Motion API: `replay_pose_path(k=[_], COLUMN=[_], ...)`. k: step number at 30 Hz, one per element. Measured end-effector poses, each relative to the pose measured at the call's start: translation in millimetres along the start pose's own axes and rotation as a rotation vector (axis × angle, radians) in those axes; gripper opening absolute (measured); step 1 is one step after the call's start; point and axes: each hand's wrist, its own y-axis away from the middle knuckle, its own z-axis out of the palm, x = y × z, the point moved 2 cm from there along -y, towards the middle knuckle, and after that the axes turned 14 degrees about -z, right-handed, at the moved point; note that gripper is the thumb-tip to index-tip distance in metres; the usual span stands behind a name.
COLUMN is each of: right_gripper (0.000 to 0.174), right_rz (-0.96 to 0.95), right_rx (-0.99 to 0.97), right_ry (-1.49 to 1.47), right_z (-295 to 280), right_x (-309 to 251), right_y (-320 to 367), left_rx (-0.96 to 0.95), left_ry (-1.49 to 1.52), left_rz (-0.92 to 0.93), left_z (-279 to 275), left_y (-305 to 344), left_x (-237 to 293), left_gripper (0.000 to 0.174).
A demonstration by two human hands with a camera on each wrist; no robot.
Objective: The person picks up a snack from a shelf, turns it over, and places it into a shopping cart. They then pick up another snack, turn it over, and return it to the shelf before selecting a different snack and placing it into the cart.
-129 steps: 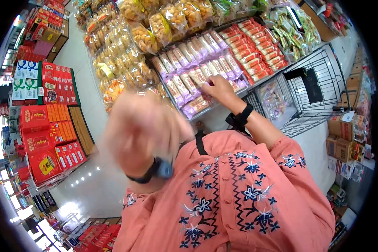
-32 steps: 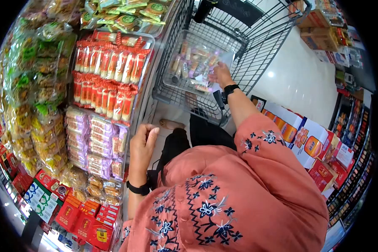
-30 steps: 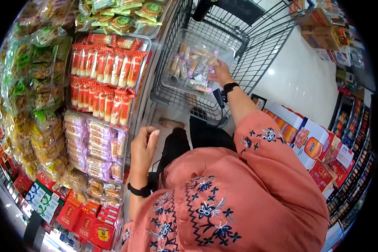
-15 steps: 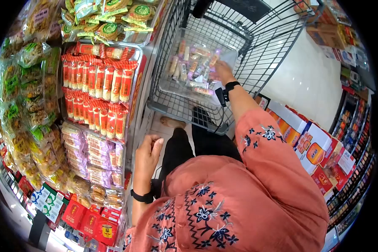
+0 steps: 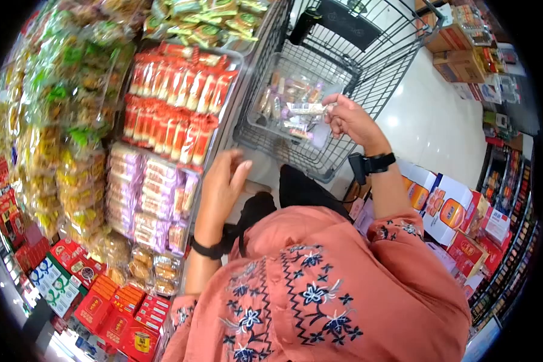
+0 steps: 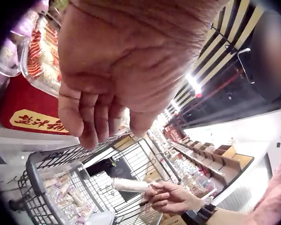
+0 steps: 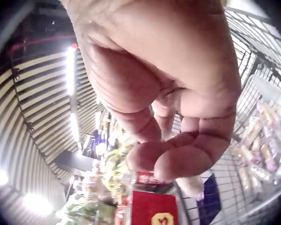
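My right hand (image 5: 357, 123) pinches one end of a pale wrapped snack bar (image 5: 306, 108) between thumb and fingers. It holds the bar over a clear plastic bin (image 5: 265, 123) in the shopping cart (image 5: 383, 90). Several wrapped bars lie loose in that bin. In the left wrist view the same bar (image 6: 129, 184) sticks out sideways from the fingertips. Its far end (image 7: 191, 186) shows below the curled fingers in the right wrist view. My left hand (image 5: 221, 184) hangs with loosely bent fingers and holds nothing, beside the display of purple-wrapped bars (image 5: 163, 199).
Trays of red-wrapped bars (image 5: 175, 114) and green-wrapped snacks (image 5: 208, 24) line the left side, with bagged goods (image 5: 48, 145) beyond. Red gift boxes (image 5: 114, 326) stand lower left. Boxed goods (image 5: 446, 202) are stacked at right. A dark bottle (image 5: 304, 27) sits in the cart.
From down in the bin, my right hand has come up and back toward the body with a wrapped bar between its fingers. My left hand has risen slightly beside the display.
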Motion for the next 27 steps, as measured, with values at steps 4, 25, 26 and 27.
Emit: replay_pose_path(k=[4,25,26,27], right_gripper=[0.019,0.040,0.033,0.031], right_rz=[-0.042,-0.150,-0.157,-0.176], right_rx=[-0.261,-0.932,-0.935,-0.931], right_ry=[-0.155,0.076,0.101,0.138], right_z=[52.7,362.3,372.9,382.1], right_x=[-34.3,-40.0,-34.6,-30.5], right_y=[26.8,37.3,37.6,39.1], left_rx=[0.065,-0.146,-0.155,-0.165], left_ry=[-0.027,1.468,1.491,1.513], left_rz=[0.217,-0.078,-0.076,-0.073], left_z=[-23.2,-124.9,-124.2,-123.8], left_y=[7.2,130.3,132.5,135.1], left_x=[16.2,-103.7,-106.3,-108.2], left_gripper=[0.045,0.021,0.020,0.020])
